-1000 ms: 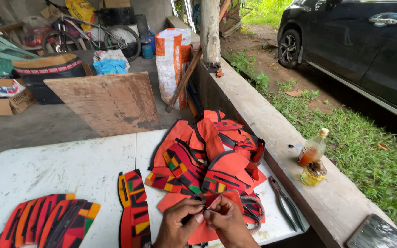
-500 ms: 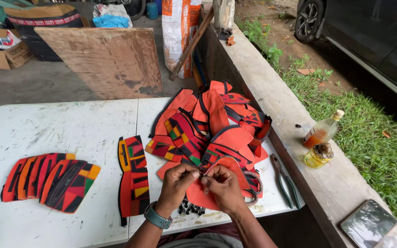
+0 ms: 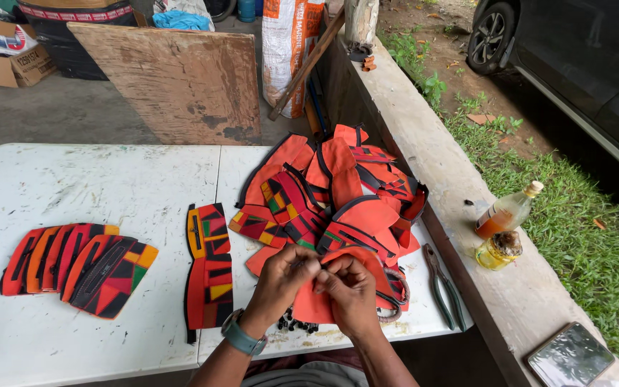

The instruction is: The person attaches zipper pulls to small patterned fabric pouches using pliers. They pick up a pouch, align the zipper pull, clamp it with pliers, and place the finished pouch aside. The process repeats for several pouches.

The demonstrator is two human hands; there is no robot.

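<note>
Orange fabric piece [image 3: 317,304] is pinched by left hand [image 3: 284,276] and right hand [image 3: 349,294], far from the cardboard box [image 3: 5,54].

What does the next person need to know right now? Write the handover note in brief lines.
Left hand and right hand: both pinch one orange fabric piece at the table's near edge.
Unsorted heap of pieces: just behind the hands.
Fanned row of pieces: far left.
Patterned pieces: beside the left hand.
Small dark bits: under the hands.
Pliers: right of the hands, untouched.
Left: the heap looks mostly unworked.
</note>
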